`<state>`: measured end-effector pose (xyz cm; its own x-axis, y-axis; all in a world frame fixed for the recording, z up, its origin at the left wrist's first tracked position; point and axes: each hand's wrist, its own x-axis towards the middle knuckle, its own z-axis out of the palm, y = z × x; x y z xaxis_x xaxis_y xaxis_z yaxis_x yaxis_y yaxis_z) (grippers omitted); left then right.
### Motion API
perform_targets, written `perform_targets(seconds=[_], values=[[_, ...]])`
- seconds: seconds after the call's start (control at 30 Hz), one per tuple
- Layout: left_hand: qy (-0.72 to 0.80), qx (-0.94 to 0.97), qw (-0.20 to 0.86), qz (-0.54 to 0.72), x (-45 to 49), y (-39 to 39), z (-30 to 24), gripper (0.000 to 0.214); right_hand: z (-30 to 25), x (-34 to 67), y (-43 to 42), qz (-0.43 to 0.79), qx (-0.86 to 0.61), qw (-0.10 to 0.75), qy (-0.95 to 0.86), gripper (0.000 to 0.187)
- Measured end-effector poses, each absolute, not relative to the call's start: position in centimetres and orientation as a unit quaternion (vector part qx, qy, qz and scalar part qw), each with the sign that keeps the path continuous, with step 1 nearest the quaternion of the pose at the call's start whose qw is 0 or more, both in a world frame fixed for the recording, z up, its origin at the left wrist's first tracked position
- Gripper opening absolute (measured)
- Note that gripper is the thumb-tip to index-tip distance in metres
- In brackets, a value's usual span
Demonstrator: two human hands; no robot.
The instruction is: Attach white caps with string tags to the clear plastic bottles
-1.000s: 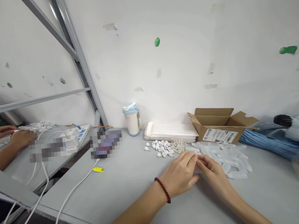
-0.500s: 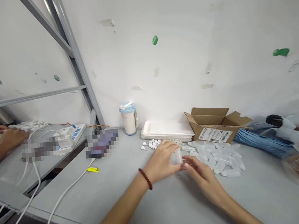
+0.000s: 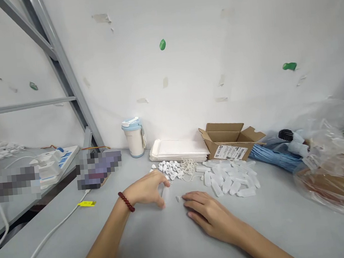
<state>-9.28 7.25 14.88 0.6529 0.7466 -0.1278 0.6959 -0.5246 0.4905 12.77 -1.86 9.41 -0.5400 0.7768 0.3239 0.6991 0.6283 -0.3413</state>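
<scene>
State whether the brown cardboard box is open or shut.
Open: the brown cardboard box has its top flaps spread apart, exposing its inside.

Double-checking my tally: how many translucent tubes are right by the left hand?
1: a translucent tube, between the left hand's thumb and fingers. Others may be hidden behind that hand.

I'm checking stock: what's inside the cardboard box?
The cardboard box shows only bare inner wall; its front side, bearing a white label, hides the bottom, so anything there can't be seen.
</scene>
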Motion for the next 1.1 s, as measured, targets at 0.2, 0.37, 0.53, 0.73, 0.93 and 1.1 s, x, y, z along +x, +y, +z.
perform_targets(seconds=[0.2,0.37,0.53,0.73,0.93,1.1], values=[[0.418,0.869,0.265,-0.015,-8.9,6.9,15.3,0.047,8.9,12.9,-1.7,0.080,-0.433,0.262,-0.859,0.022],[0.426,0.866,0.255,-0.064,-8.6,6.6,15.7,0.047,9.0,13.0,-1.5,0.095,-0.440,0.263,-0.854,0.024],[0.433,0.861,0.258,-0.065,-8.8,6.6,15.8,0.047,9.0,13.0,-1.6,0.097,-0.435,0.269,-0.854,0.024],[0.440,0.850,0.285,-0.051,-9.4,7.0,15.4,0.049,9.0,13.1,-1.5,0.096,-0.433,0.281,-0.851,0.023],[0.441,0.845,0.278,0.117,-8.4,7.3,15.6,0.022,9.0,13.0,-1.5,0.084,-0.426,0.285,-0.855,0.022],[0.422,0.855,0.210,0.216,-6.6,7.5,14.2,0.022,9.0,13.1,-1.5,0.088,-0.424,0.287,-0.854,0.022]])
